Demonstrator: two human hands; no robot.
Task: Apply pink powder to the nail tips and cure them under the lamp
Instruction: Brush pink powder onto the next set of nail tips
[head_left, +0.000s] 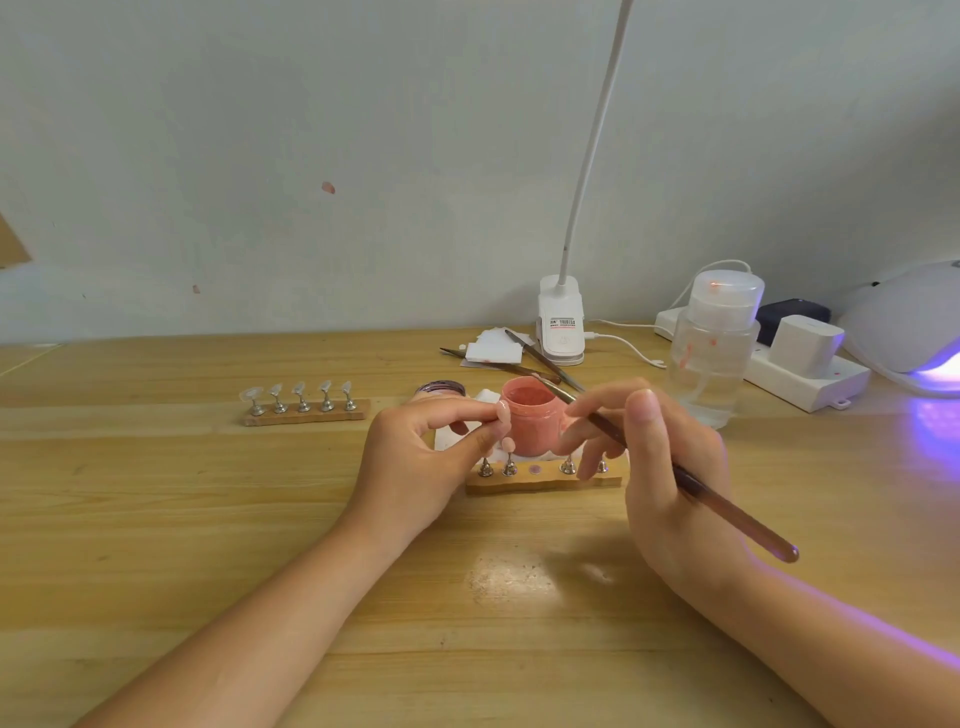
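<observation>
Tip (503, 411): tiny, light, stiff; left hand (415, 467) pinches it at its stand.
Brush (691, 483): slim, right hand (670, 467) grips mid-shaft.
Jar (531, 423): open, spillable.

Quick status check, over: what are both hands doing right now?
Left hand pinching a pink nail tip. Right hand holding brush, bristles toward open pink powder jar. Nothing blocking.

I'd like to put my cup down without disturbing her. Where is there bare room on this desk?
Bare wood lies left of the far nail stand, and in front of the near nail stand, between the forearms. It is crowded around the powder jar, the clear bottle and the power strip.
</observation>
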